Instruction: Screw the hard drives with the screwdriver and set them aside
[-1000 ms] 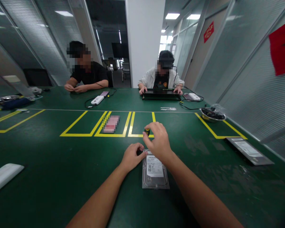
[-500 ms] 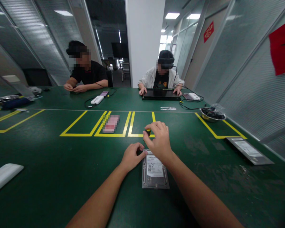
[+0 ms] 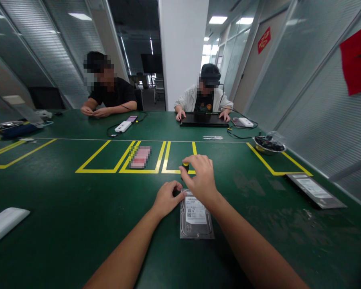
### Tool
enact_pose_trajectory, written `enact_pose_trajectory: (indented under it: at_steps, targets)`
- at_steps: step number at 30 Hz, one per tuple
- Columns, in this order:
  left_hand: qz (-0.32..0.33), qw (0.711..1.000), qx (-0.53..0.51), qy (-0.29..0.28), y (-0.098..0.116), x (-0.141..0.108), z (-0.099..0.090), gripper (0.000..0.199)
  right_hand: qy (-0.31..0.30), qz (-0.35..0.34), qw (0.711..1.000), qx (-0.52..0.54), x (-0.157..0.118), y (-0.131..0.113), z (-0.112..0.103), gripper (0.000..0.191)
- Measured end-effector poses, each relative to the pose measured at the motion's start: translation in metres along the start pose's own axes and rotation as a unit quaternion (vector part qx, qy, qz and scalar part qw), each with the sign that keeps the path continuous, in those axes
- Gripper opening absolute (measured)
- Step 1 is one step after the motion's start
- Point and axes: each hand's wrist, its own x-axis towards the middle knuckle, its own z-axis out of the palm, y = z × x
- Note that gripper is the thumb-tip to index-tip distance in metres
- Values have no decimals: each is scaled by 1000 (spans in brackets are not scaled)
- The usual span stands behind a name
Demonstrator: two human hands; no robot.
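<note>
A silver hard drive (image 3: 195, 218) with a white label lies flat on the green table, its far end partly covered by my hands. My right hand (image 3: 201, 176) pinches the yellow-and-black handle of a small screwdriver (image 3: 185, 166), which stands upright over the drive's far left corner. At that same corner is my left hand (image 3: 167, 198), its thumb and fingers closed around the screwdriver's thin shaft or the drive's edge; which of these it grips is too small to tell.
A second drive (image 3: 315, 190) and a metal bowl (image 3: 269, 150) of dark parts sit to the right. Beyond the yellow tape are a pink phone (image 3: 140, 157) and two people, one holding a black panel (image 3: 204, 119). A white object (image 3: 6, 224) lies at left.
The screwdriver's handle and the fingertips of my right hand have shifted slightly left. My left hand and the drive have stayed in place.
</note>
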Motion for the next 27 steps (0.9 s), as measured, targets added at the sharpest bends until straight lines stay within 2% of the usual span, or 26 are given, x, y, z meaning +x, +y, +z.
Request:
enact_pose_trajectory:
  at_steps: [6, 10, 15, 20, 27]
  targets:
    - [-2, 1000, 0, -3, 0, 0, 0, 19, -4, 7, 1000, -2, 0, 1, 1, 15]
    - [-3, 1000, -2, -7, 2, 0, -1, 20, -11, 7, 1000, 5, 0, 1, 1, 8]
    - [-8, 1000, 1, -8, 2, 0, -1, 19, -10, 9, 1000, 11, 0, 0, 0, 14]
    - [0, 1000, 0, 0, 2, 0, -1, 18, -12, 7, 1000, 7, 1, 1, 0, 8]
    - [0, 1000, -1, -3, 2, -1, -1, 20, -14, 8, 1000, 3, 0, 1, 0, 13]
